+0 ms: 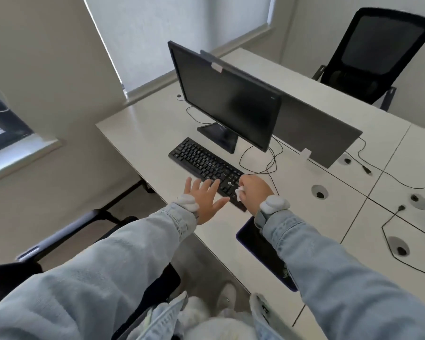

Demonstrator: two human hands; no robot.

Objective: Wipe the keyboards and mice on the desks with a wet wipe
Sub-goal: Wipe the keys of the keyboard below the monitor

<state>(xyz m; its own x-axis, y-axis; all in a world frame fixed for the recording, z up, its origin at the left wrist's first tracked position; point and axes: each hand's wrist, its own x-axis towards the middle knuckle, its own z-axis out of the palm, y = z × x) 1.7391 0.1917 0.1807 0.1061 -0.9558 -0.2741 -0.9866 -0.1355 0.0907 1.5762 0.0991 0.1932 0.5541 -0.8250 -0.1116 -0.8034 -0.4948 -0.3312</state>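
Observation:
A black keyboard (201, 163) lies at an angle on the white desk (145, 133), in front of a dark monitor. My right hand (254, 192) is closed around a white wet wipe (239, 191) and presses on the keyboard's near right end. My left hand (204, 198) rests flat with fingers spread on the desk and the keyboard's front edge, just left of the right hand. A dark mouse pad (260, 251) lies under my right forearm; no mouse shows on it.
The monitor (226, 99) stands behind the keyboard, with thin black cables (258, 163) looping beside its stand. A grey divider panel (314, 126) separates the facing desks. Cable holes (319, 191) dot the desk at right. A black office chair (375, 52) stands at the far right.

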